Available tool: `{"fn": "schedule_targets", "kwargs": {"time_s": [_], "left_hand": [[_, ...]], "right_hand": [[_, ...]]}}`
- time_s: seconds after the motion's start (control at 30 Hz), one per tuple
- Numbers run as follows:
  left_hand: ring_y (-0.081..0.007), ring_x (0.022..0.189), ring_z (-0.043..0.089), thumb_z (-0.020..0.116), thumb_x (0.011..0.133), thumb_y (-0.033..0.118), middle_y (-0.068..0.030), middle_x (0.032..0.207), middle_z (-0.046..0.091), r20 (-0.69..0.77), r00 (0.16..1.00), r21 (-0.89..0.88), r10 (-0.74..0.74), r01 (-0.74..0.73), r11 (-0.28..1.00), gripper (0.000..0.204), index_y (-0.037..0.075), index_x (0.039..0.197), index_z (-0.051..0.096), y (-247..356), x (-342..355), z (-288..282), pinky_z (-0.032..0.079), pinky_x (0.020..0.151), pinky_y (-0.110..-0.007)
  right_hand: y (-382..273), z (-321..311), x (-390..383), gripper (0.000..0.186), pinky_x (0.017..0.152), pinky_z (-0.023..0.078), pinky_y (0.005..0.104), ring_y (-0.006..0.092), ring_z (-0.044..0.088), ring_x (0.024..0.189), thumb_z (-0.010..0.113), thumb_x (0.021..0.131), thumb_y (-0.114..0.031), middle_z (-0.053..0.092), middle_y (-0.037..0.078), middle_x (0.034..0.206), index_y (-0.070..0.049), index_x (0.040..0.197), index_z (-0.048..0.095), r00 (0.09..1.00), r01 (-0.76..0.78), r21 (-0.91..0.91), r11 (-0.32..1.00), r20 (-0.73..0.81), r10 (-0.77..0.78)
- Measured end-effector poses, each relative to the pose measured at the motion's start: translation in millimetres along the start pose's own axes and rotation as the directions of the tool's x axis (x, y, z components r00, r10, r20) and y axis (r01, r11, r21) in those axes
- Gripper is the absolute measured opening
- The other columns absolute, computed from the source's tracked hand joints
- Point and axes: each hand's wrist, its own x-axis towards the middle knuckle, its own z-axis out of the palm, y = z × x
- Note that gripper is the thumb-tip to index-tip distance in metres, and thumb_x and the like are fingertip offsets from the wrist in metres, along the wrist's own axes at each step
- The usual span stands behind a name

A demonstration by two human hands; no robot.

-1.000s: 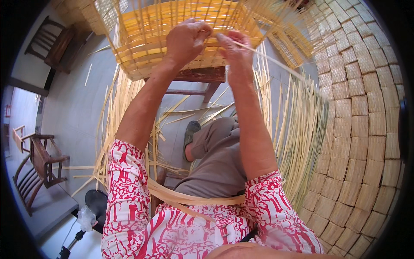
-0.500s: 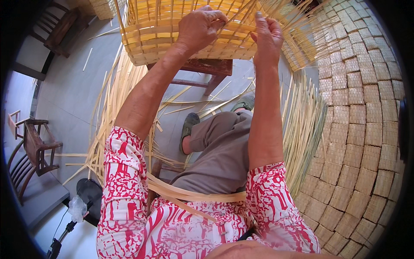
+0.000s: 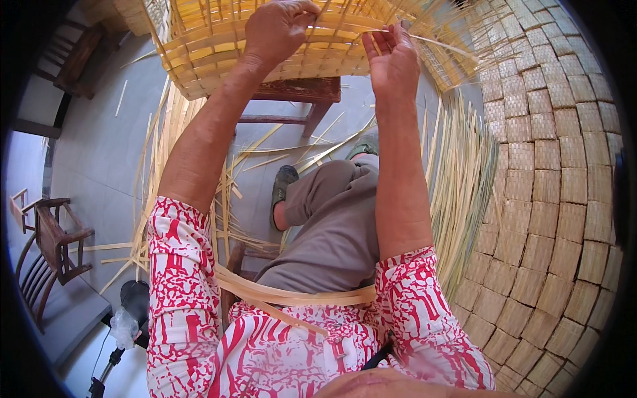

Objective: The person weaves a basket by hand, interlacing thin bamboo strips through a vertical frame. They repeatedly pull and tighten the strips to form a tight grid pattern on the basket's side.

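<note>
An open yellow woven basket [image 3: 199, 56] with upright stakes rests on a red-brown wooden stool [image 3: 295, 93] in front of me. My left hand [image 3: 279, 30] is at its near side, fingers closed on the weave and stakes. To the right, my right hand [image 3: 391, 60] pinches a thin pale strip [image 3: 441, 44] between thumb and finger against the basket, its other fingers curled. The strip sticks out to the right. Wider strips [image 3: 295, 297] lie across my lap.
Bundles of long split strips [image 3: 458, 186] lie at both sides, with loose pieces on the grey floor [image 3: 93, 152]. Stacked woven bundles [image 3: 544, 212] cover the right side. Wooden chairs [image 3: 56, 232] and a black stand [image 3: 113, 358] are at left, another woven piece [image 3: 454, 66] behind.
My right hand has moved right along the strip, and both hands sit higher in the picture. The basket also appears higher in view.
</note>
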Motion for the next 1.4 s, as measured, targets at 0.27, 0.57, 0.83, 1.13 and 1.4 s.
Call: {"fn": "schedule_targets", "kwargs": {"time_s": [0.27,0.57,0.83,1.13,1.4], "left_hand": [[-0.0361,0.079,0.067,0.065,0.083,0.007,-0.0174,0.083,0.068,0.011,0.997,0.086,0.073,-0.074,0.994,0.012,0.008,0.089,0.075,3.7,0.9,-2.2,0.052,0.069,-0.043],[-0.0392,0.084,0.066,0.065,0.084,0.009,-0.019,0.091,0.068,0.091,0.986,0.194,0.136,-0.152,0.969,0.015,0.006,0.095,0.074,5.1,3.3,-14.6,0.053,0.073,-0.046],[-0.0332,0.08,0.069,0.066,0.092,0.015,-0.0139,0.096,0.071,0.206,0.958,0.341,0.199,-0.261,0.903,0.027,0.01,0.119,0.071,-36.0,10.0,3.7,0.055,0.073,-0.043],[-0.0177,0.082,0.067,0.072,0.086,0.0,-0.0069,0.102,0.068,-0.137,0.978,-0.048,0.157,-0.165,0.985,0.054,0.015,0.135,0.058,8.5,-69.7,-37.9,0.056,0.071,-0.03],[-0.0196,0.103,0.056,0.076,0.091,0.039,-0.0122,0.115,0.057,-0.64,0.731,-0.118,-0.238,0.212,0.97,0.064,-0.001,0.132,0.048,-106.6,-121.6,-107.5,0.046,0.094,-0.034]], "right_hand": [[5.2,-2.8,1.1,0.015,0.088,0.052,0.0434,0.0194,0.056,0.09,0.061,0.101,-0.022,0.056,0.006,0.097,-0.008,0.106,0.058,0.995,0.031,-0.044,0.999,0.1,-0.027],[6.6,-23.8,-5.3,0.026,0.065,0.051,0.0298,0.0141,0.06,0.072,0.066,0.085,-0.003,0.062,0.008,0.082,0.002,0.109,0.07,0.463,0.753,-0.633,-0.18,0.704,-0.539],[25.4,-26.5,-8.8,0.043,0.078,0.054,0.0444,0.0336,0.067,0.092,0.07,0.082,-0.011,0.066,0.013,0.097,-0.016,0.123,0.062,0.773,0.523,-0.85,-0.062,0.504,-0.386],[58.1,-25.9,34.1,0.019,0.053,0.051,0.0296,0.0124,0.065,0.06,0.069,0.095,-0.021,0.064,0.005,0.072,-0.006,0.093,0.058,0.909,0.385,-0.65,0.656,0.389,-0.148],[7.5,-14.9,-23.7,0.018,0.052,0.052,0.0213,0.0077,0.063,0.059,0.067,0.098,-0.02,0.069,0.006,0.074,-0.002,0.098,0.064,0.945,0.144,-0.698,0.701,0.307,0.111]]}}
